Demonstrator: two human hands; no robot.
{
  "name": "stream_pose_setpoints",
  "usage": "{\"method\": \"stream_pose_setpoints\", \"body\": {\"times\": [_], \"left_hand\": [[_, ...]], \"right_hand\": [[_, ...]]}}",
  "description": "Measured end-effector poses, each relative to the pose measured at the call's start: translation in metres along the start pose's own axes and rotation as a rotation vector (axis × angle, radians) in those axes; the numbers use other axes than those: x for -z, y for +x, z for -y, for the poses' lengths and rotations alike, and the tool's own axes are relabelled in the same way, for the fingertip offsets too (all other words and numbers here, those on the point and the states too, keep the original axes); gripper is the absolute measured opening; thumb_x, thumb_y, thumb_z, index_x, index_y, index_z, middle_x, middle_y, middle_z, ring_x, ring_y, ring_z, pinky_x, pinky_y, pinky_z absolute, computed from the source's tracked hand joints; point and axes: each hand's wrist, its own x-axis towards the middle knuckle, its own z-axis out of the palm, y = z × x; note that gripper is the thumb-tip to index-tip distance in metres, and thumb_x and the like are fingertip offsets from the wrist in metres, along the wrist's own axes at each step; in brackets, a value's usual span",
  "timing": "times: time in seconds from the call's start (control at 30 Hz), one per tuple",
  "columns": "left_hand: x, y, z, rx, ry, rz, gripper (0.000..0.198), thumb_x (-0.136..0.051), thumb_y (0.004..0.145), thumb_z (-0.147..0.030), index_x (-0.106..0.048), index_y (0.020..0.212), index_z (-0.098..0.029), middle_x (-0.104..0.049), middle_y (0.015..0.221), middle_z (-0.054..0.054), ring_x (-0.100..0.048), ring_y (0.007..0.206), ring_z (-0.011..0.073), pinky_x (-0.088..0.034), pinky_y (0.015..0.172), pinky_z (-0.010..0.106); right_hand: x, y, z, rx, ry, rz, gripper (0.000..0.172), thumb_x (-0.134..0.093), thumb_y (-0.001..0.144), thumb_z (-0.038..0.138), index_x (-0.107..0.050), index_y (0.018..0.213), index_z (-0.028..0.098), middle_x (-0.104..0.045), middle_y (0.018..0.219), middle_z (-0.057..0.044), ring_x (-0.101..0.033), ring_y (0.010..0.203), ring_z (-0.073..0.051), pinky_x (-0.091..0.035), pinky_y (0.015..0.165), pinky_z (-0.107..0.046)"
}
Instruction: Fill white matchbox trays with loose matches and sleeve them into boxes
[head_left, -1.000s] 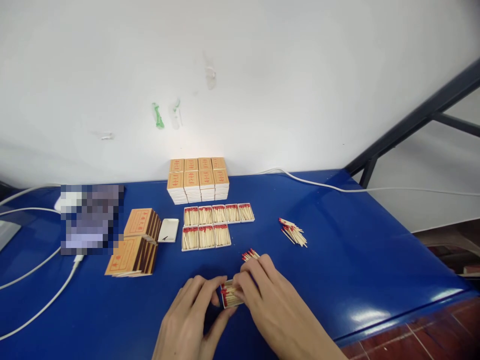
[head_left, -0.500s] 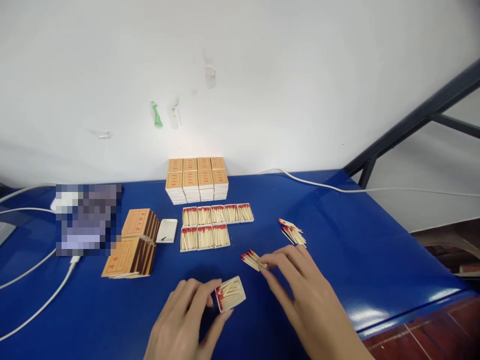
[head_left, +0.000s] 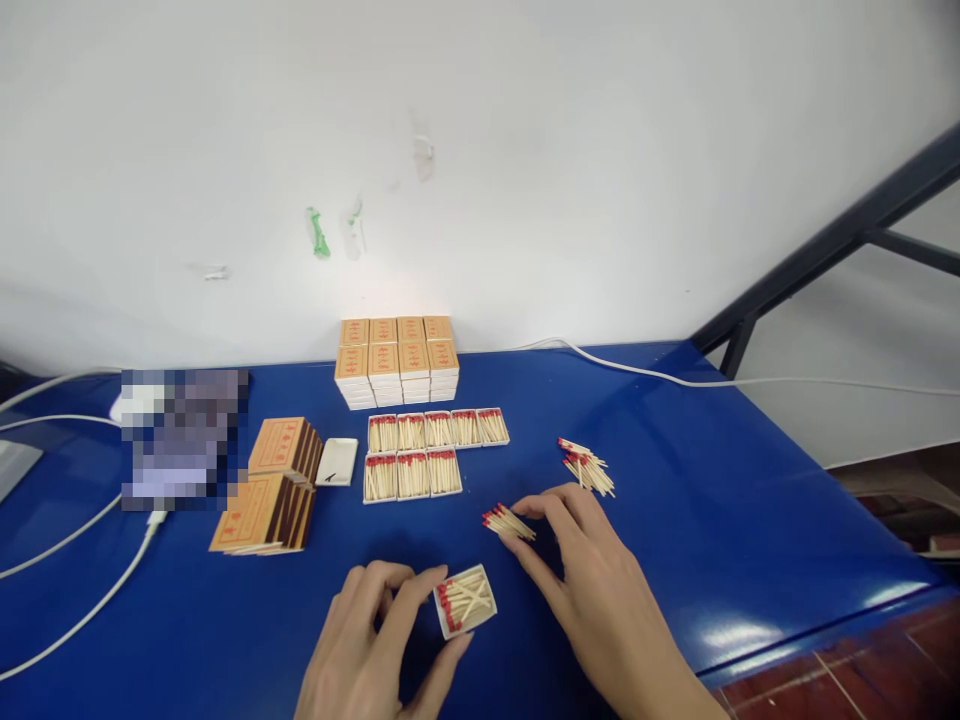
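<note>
Left grip holding a match tray, right fingertips on a small match bundle.

Left hand (head_left: 375, 650) is clasping the part-filled match tray (head_left: 466, 602) at its left edge, near centre on the blue surface (head_left: 712, 500). Right hand (head_left: 592, 590) is touching the small bundle (head_left: 508, 521) just beyond the tray, though I cannot tell if the pinch is closed. Judgement: pinching mid-stick with the red heads all facing one way should be working best. A loose pile (head_left: 586, 466) is lying further right, filled trays (head_left: 427, 450) and stacked boxes (head_left: 396, 360) are sitting beyond, and sleeve stacks (head_left: 274, 485) are sitting left. The red print on the box tops is too small to read.
</note>
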Motion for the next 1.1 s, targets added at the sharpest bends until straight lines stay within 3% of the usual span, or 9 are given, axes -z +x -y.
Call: {"method": "stream_pose_setpoints", "body": {"times": [0.07, 0.3, 0.53, 0.7, 0.87, 1.1], "left_hand": [[0.001, 0.000, 0.001, 0.003, -0.002, -0.004, 0.037, -0.062, 0.110, -0.059, -0.070, 0.139, -0.037, -0.070, 0.114, 0.004, -0.072, 0.098, 0.0225, -0.062, 0.087, 0.037], [0.002, 0.003, 0.000, 0.030, -0.050, 0.021, 0.033, -0.062, 0.112, -0.053, -0.068, 0.141, -0.038, -0.069, 0.118, 0.002, -0.071, 0.106, 0.0222, -0.061, 0.094, 0.038], [-0.002, 0.006, 0.000, 0.055, -0.098, 0.035, 0.031, -0.060, 0.113, -0.051, -0.068, 0.141, -0.039, -0.068, 0.119, 0.003, -0.071, 0.109, 0.0232, -0.062, 0.097, 0.041], [-0.002, 0.010, -0.003, 0.081, -0.124, 0.050, 0.030, -0.059, 0.114, -0.051, -0.068, 0.141, -0.041, -0.069, 0.119, 0.001, -0.071, 0.110, 0.0238, -0.062, 0.095, 0.042], [-0.009, 0.014, 0.000, 0.017, -0.145, 0.030, 0.030, -0.063, 0.113, -0.047, -0.067, 0.141, -0.040, -0.069, 0.116, 0.001, -0.072, 0.104, 0.0233, -0.063, 0.090, 0.040], [-0.010, 0.015, 0.001, -0.005, -0.154, 0.033, 0.028, -0.064, 0.113, -0.045, -0.067, 0.140, -0.038, -0.071, 0.118, 0.002, -0.073, 0.106, 0.0238, -0.064, 0.091, 0.040]], "right_hand": [[0.000, 0.002, 0.003, -0.003, 0.041, 0.040, 0.008, -0.060, 0.114, 0.030, -0.067, 0.114, 0.026, -0.068, 0.112, -0.006, -0.075, 0.099, -0.024, -0.066, 0.081, -0.040], [0.004, 0.004, 0.005, 0.033, 0.134, 0.122, 0.017, -0.054, 0.115, 0.017, -0.068, 0.107, 0.023, -0.067, 0.109, -0.005, -0.072, 0.097, -0.022, -0.065, 0.087, -0.040], [0.008, 0.001, -0.005, -0.082, 0.191, 0.152, 0.019, -0.049, 0.119, 0.023, -0.066, 0.111, 0.024, -0.065, 0.113, -0.005, -0.072, 0.100, -0.021, -0.063, 0.095, -0.040], [0.022, -0.006, -0.008, -0.138, 0.226, 0.184, 0.016, -0.050, 0.120, 0.030, -0.064, 0.112, 0.027, -0.066, 0.114, -0.003, -0.074, 0.101, -0.019, -0.061, 0.091, -0.035], [0.027, -0.009, 0.006, 0.008, 0.229, 0.197, 0.014, -0.054, 0.118, 0.028, -0.065, 0.111, 0.027, -0.066, 0.111, -0.002, -0.074, 0.097, -0.016, -0.063, 0.086, -0.029], [0.001, -0.012, 0.025, 0.318, 0.008, 0.162, 0.030, -0.045, 0.111, 0.006, -0.071, 0.109, 0.023, -0.071, 0.107, -0.008, -0.073, 0.102, -0.024, -0.067, 0.089, -0.037]]}}
